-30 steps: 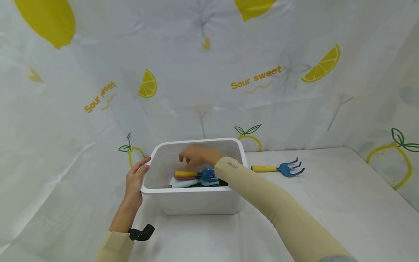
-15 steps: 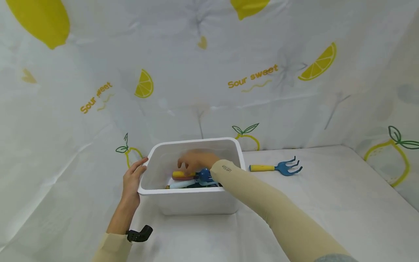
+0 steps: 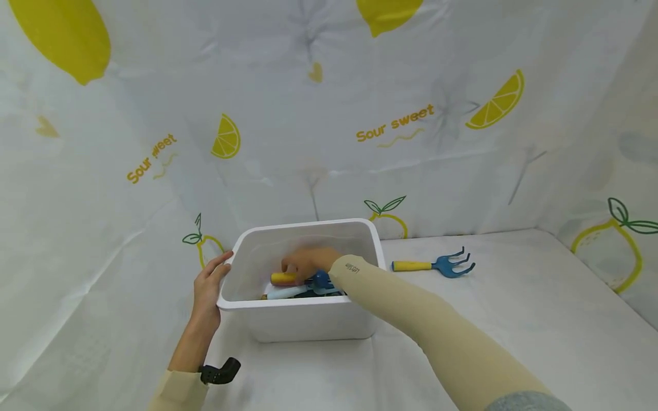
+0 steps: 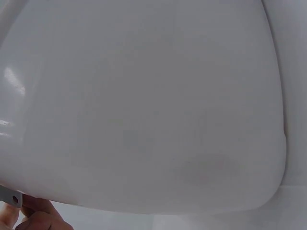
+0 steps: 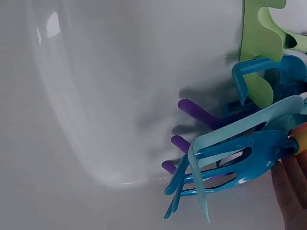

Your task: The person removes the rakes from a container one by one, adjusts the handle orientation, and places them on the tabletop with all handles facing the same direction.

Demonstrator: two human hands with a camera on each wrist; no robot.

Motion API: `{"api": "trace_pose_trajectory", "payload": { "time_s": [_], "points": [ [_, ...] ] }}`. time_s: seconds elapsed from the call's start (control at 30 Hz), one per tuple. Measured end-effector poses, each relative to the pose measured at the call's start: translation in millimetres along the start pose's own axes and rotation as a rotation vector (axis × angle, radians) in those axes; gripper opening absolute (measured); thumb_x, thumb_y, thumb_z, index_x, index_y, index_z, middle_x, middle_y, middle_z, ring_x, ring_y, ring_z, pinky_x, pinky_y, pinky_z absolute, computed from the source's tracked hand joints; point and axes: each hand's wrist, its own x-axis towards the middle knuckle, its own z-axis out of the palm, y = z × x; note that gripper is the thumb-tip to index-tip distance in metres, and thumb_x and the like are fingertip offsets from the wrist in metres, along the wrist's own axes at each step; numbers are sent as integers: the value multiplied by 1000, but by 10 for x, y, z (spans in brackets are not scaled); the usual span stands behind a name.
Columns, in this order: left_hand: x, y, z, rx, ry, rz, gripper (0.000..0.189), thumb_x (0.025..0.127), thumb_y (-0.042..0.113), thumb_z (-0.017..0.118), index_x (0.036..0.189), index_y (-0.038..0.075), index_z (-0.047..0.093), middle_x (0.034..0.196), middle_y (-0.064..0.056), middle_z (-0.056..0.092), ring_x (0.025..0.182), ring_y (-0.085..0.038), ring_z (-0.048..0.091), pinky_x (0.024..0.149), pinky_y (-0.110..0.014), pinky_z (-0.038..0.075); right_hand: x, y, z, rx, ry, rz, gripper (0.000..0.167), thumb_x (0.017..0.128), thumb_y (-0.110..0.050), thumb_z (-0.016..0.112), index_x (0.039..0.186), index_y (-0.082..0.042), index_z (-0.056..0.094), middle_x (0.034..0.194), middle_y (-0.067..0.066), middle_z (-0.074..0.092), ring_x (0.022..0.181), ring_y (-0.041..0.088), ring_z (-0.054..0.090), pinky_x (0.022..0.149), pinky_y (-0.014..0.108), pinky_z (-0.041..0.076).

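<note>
The right hand (image 3: 308, 261) had lowered, pinching the yellow-handled hand rake (image 5: 264, 153), apparently securing it. The left hand (image 3: 207, 290), fingers apart, touched the white bin (image 3: 308, 323).

Looks like somewhere makeshift and booth-like, curtained in lemon-printed white sheeting (image 3: 298, 148) beyond and to both sides of the fingers (image 3: 219, 260), with a white-covered desk (image 3: 514, 302) beneath.

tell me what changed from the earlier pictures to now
The right hand moved down inside the bin and now grips a yellow handle. The left hand stayed at the bin's rim, and the fork to the right stayed on the table.
</note>
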Motion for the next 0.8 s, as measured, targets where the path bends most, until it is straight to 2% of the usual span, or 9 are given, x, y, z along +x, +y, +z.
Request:
{"api": "trace_pose_trajectory", "payload": {
  "time_s": [0.17, 0.37, 0.53, 0.8],
  "points": [
    [3, 3, -1, 7, -1, -9, 44, 107, 28, 50, 150, 20, 53, 140, 9, 55, 113, -5, 62, 87, -19, 55, 1, 10, 20, -19, -40, 34, 53, 90, -16, 80, 139, -15, 60, 140, 3, 62, 106, 16, 56, 102, 33, 51],
    [4, 23, -6, 13, 0, -5, 43, 107, 28, 50, 149, 20, 54, 138, 9, 56, 114, -8, 61, 86, -20, 56, 6, 4, 21, -8, -54, 51, 43, 96, -19, 73, 138, -16, 61, 136, 5, 64, 106, 18, 55, 99, 35, 50],
    [-4, 45, -4, 18, -1, -8, 43, 107, 28, 49, 149, 21, 53, 140, 8, 55, 117, -10, 60, 87, -21, 55, -1, -3, 9, -6, -52, 46, 43, 95, -11, 73, 136, -20, 62, 137, 6, 63, 108, 21, 53, 100, 37, 49],
    [-3, 22, 7, 11, -8, -7, 43, 107, 27, 49, 150, 20, 53, 140, 8, 55, 116, -8, 61, 88, -20, 55, 27, 13, 33, -68, -32, 6, 39, 93, -8, 74, 126, -26, 63, 121, -2, 62, 100, 18, 55, 88, 30, 47]
  ]
}}
